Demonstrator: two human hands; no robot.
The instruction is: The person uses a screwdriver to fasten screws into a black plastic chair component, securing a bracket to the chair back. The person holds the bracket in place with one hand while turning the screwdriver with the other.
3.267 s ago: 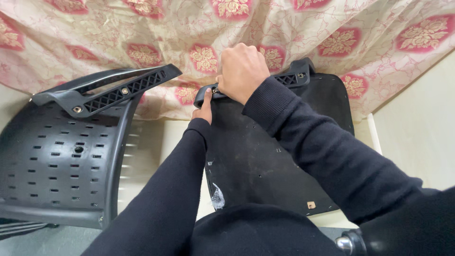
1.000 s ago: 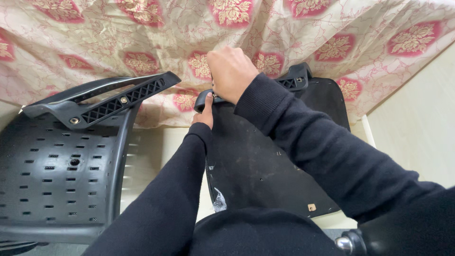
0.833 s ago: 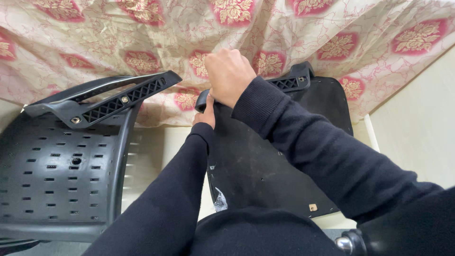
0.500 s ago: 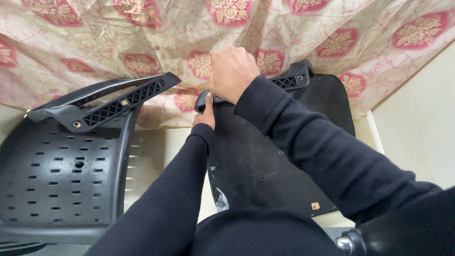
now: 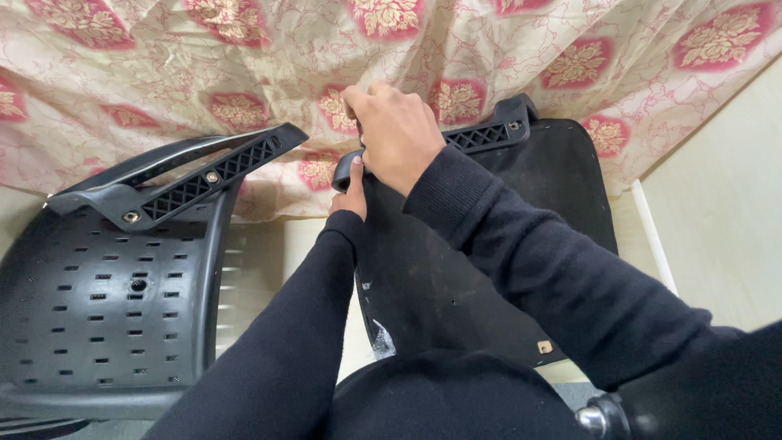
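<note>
We're looking down over both black sleeves at a black seat pan (image 5: 489, 269) lying upside down in front of us, its underside dusty and scuffed. Across its far edge runs a black armrest (image 5: 476, 137), ribbed like a lattice, its long axis going left to right and rising slightly to the right, with a small screw showing near its right end. Our right hand (image 5: 397, 134) sits on top of the armrest's left end, fingers curled down and closed over it, knuckles toward us. Our left hand (image 5: 350, 191) comes in from below, mostly hidden by the right; we see only a thumb or finger pressed up against the armrest's underside, and we cannot tell how the rest of it is set. So the right hand is the nearer and the upper one, and the free length of the armrest stretches away to its right.

Off to the left lies a second seat (image 5: 98, 310), perforated, with its own armrest (image 5: 187, 175). A cream cloth (image 5: 204, 73) with red flower medallions hangs behind everything. Near the pan's close edge sits a small pale square tag (image 5: 544, 347), and a scrap of clear wrap (image 5: 383, 341) at the left.
</note>
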